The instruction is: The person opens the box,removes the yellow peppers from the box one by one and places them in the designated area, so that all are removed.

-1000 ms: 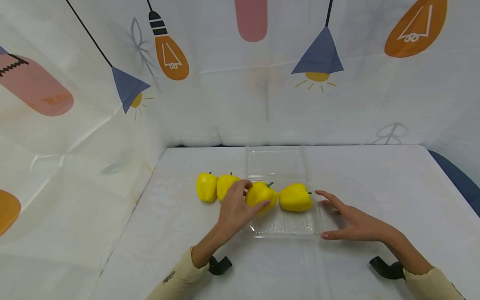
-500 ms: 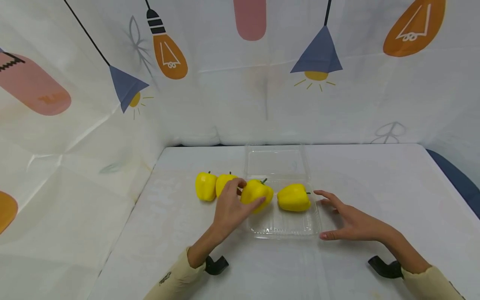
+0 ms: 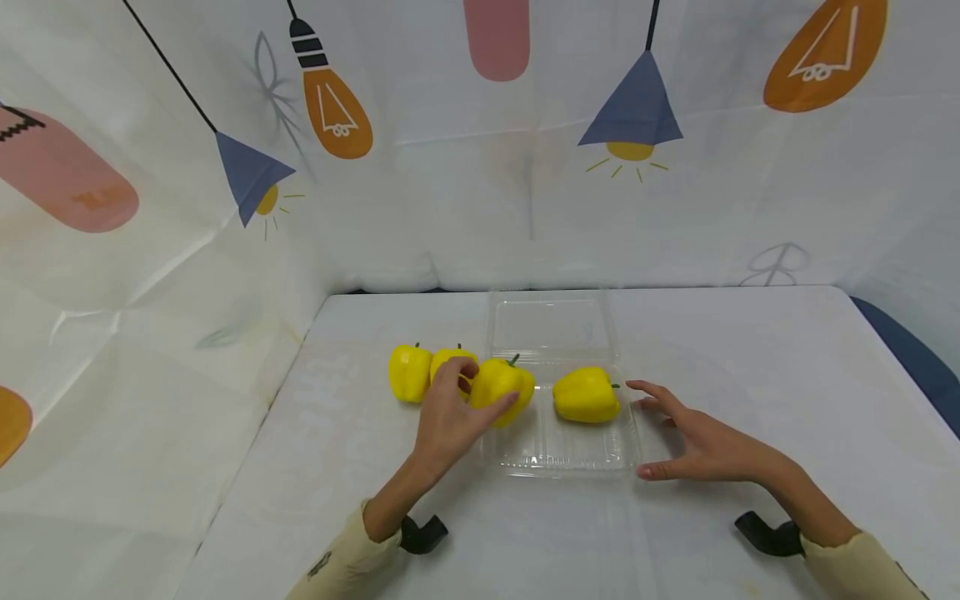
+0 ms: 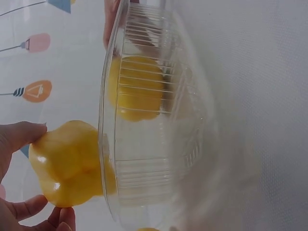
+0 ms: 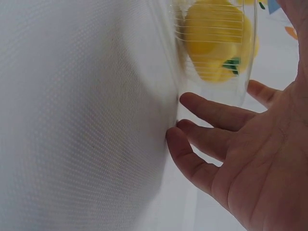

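My left hand [image 3: 450, 417] grips a yellow bell pepper [image 3: 501, 385] between thumb and fingers, above the left side of a clear plastic clamshell box [image 3: 555, 454]. In the left wrist view this pepper [image 4: 70, 161] is at the box's rim, partly behind it. Another yellow pepper [image 3: 587, 395] lies on its side inside the box, its green stem toward the right. My right hand [image 3: 705, 446] is beside the box's right edge, fingers spread and holding nothing. In the right wrist view the fingers [image 5: 211, 113] are near the box wall; whether they touch it I cannot tell.
Two more yellow peppers stand left of the box: one at the far left [image 3: 409, 373], the other [image 3: 448, 360] partly hidden by my left hand. The box's lid [image 3: 553, 323] lies folded back toward the printed curtain [image 3: 450, 192]. White cloth covers the table [image 3: 750, 358].
My left hand has carried its pepper leftward, away from the one in the box, so the gap between them has grown. My right hand has hardly moved.
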A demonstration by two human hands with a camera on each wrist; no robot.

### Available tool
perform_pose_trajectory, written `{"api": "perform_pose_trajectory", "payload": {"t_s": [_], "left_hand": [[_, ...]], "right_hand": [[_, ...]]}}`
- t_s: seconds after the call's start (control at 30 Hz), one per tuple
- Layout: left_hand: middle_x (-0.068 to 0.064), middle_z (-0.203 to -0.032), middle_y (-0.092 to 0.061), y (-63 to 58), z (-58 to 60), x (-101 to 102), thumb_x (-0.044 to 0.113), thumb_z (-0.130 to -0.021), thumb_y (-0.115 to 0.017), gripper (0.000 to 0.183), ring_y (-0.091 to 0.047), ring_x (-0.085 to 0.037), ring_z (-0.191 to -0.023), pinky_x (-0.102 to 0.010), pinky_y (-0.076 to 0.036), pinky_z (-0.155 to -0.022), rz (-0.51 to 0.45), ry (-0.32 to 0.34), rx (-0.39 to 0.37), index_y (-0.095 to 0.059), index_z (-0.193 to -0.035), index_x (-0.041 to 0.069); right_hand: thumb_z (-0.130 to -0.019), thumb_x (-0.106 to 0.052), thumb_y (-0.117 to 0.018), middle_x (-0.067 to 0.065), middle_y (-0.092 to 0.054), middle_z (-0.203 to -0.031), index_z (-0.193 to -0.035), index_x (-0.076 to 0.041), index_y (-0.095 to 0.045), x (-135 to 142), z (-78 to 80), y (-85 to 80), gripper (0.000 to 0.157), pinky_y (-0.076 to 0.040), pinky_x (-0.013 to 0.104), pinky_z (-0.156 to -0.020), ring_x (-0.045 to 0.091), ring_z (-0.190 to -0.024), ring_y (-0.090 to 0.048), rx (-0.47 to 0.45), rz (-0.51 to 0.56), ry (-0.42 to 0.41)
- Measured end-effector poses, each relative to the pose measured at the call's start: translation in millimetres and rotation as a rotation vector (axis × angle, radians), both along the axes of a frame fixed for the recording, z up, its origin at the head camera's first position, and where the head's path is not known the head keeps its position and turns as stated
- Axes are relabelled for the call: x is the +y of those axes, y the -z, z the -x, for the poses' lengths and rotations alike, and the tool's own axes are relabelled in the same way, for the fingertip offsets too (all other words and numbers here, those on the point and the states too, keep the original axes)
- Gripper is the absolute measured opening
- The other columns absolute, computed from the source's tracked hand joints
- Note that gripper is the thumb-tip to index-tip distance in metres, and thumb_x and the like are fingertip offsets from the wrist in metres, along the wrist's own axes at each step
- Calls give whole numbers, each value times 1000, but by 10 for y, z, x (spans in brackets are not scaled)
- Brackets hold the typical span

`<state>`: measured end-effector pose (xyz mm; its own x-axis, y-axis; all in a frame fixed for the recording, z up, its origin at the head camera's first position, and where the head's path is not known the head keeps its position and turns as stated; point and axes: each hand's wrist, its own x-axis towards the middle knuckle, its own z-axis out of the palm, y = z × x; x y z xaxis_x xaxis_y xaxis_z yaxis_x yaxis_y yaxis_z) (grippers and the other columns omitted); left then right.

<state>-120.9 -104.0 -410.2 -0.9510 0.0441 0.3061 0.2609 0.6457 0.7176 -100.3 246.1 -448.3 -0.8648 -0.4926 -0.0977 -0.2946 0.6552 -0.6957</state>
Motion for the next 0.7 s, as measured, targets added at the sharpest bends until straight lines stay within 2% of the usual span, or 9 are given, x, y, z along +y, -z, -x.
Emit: {"api": "perform_pose_trajectory", "payload": {"t_s": [0.23, 0.7], "left_hand": [[4, -98, -53, -45, -27, -65, 54, -69, -77, 59, -50, -15, -85, -32, -49, -72, -48, -16, 19, -53, -105, 14], [3, -94, -52, -85, -64, -276, 56, -68, -77, 62, -52, -18, -82, -29, -48, -67, -37, -85, 54, -52, -104, 13]], "right_hand": [[-70, -50, -78, 13, -44, -139, -149, -29, -12, -8, -8, -4, 106, -40, 59, -92, 37, -119, -49, 0, 3, 1], [-70, -51, -78, 14, -44, -139, -149, -30, -12, -4, -2, 2, 105, -41, 60, -91, 38, -118, -50, 4, -3, 1]]}}
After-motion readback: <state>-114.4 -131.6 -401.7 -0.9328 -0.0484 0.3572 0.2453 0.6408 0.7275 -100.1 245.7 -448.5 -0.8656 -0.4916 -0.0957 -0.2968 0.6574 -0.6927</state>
